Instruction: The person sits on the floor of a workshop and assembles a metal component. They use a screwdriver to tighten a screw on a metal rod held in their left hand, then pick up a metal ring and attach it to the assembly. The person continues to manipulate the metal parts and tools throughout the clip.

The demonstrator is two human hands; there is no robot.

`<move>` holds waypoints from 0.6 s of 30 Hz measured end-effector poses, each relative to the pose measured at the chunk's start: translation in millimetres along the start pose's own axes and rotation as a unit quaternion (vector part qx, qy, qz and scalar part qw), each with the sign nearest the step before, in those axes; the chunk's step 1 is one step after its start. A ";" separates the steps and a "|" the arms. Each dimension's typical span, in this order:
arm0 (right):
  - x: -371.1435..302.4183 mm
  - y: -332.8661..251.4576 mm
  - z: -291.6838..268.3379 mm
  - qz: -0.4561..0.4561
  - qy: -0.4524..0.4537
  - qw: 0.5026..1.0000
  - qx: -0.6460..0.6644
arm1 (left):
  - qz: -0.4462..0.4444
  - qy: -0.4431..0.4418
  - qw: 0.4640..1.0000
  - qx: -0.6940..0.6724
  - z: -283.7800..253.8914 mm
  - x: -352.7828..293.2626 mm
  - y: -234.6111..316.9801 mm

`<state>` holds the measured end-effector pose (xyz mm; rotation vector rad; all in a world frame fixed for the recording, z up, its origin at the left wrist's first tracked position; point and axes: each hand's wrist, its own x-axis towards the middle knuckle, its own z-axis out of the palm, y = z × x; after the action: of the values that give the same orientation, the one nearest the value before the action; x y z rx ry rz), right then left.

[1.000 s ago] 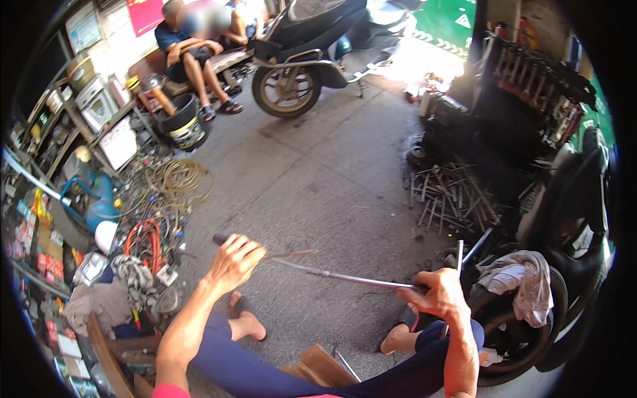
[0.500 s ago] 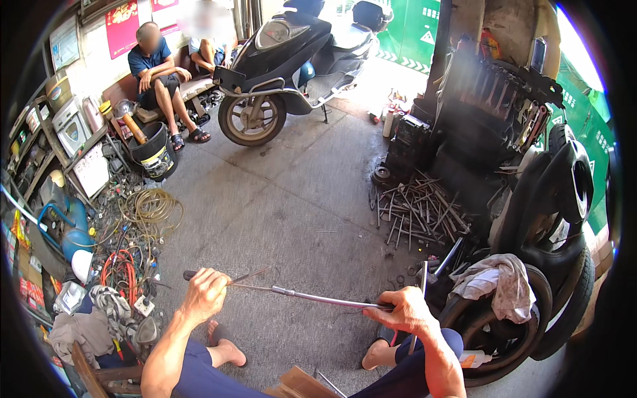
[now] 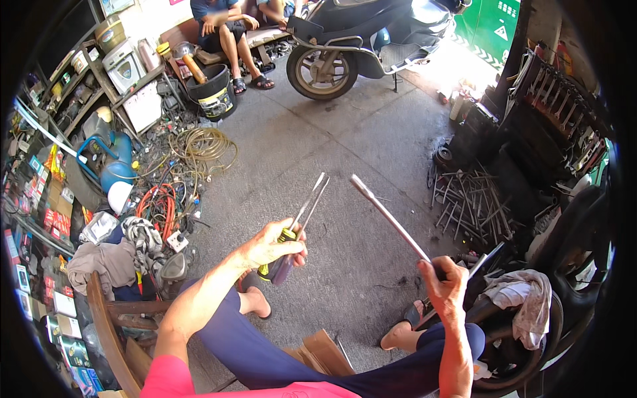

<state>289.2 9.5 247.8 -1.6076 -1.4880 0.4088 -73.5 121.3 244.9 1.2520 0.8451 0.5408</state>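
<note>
Two screwdrivers are held together in my left hand, the fingers wrapped round their handles. The yellow-and-black screwdriver and the dark-handled screwdriver point up and away, side by side. My right hand grips a long steel T-handle wrench near its crossbar. Its shaft slants up to the left, and its socket end is apart from the screwdriver tips. Part of the crossbar shows beyond my fist; the joint is hidden by my fingers. Both hands are above the concrete floor, in front of my knees.
At the right lie a heap of metal rods and tyres with a rag. Hoses, cables and a black bucket stand or lie left. Ahead is a parked scooter; two people sit behind the bucket. Cardboard lies between my legs.
The screwdrivers have come away from the wrench's socket end and now point upward in my left hand. The wrench has swung from nearly level to steeply slanted. My view has turned left and down.
</note>
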 end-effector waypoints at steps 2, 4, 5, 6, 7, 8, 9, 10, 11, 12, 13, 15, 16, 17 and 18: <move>-1.2 -6.9 11.2 -0.001 -0.019 1.000 0.002 | -0.034 -0.033 0.997 -0.060 13.7 -2.4 5.7; -0.9 -14.1 18.0 0.005 -0.071 0.997 -0.038 | -0.048 -0.046 0.990 -0.122 23.5 -4.6 7.3; -2.5 -14.9 24.8 0.004 -0.087 0.995 -0.049 | -0.050 -0.050 0.986 -0.148 27.7 -6.3 8.2; -3.5 -14.4 26.9 0.010 -0.099 0.993 -0.063 | -0.052 -0.052 0.982 -0.175 31.4 -6.6 6.8; -3.9 -15.4 31.7 0.010 -0.112 0.991 -0.072 | -0.063 -0.039 0.975 -0.210 33.5 -6.8 1.9; -5.6 -11.9 35.6 0.031 -0.109 0.991 -0.065 | -0.076 -0.007 0.968 -0.240 40.2 -7.0 -1.8; -10.0 -6.6 38.9 0.052 -0.107 0.991 -0.058 | -0.088 0.026 0.958 -0.272 48.0 -5.2 -4.4; -15.4 -4.5 43.6 0.118 -0.091 0.989 0.001 | -0.130 0.073 0.948 -0.283 58.3 -5.0 2.8; -15.1 -12.4 45.7 0.128 -0.114 0.985 0.018 | -0.113 0.059 0.931 -0.342 52.9 -1.1 -25.5; -20.5 -14.4 52.5 0.118 -0.133 0.983 0.039 | -0.159 0.076 0.907 -0.381 54.2 5.0 -37.7; -26.3 -16.9 58.9 0.108 -0.152 0.981 0.060 | -0.174 0.075 0.900 -0.393 56.9 6.2 -40.8; -35.1 -25.8 67.7 0.050 -0.247 0.968 -0.002 | -0.175 0.065 0.898 -0.398 65.1 10.1 -48.9; -40.7 -27.0 71.9 0.023 -0.272 0.962 -0.017 | -0.204 0.065 0.901 -0.377 66.7 10.3 -47.7; -44.7 -27.2 75.9 0.029 -0.289 0.957 -0.003 | -0.234 0.068 0.901 -0.358 68.8 7.5 -47.9; -43.2 -31.6 79.8 0.042 -0.314 0.948 0.030 | -0.216 0.077 0.917 -0.327 71.8 7.8 -57.7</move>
<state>200.3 -3.9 214.0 -1.5706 -1.8432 1.0810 -16.6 69.9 193.4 0.3949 0.9340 0.5047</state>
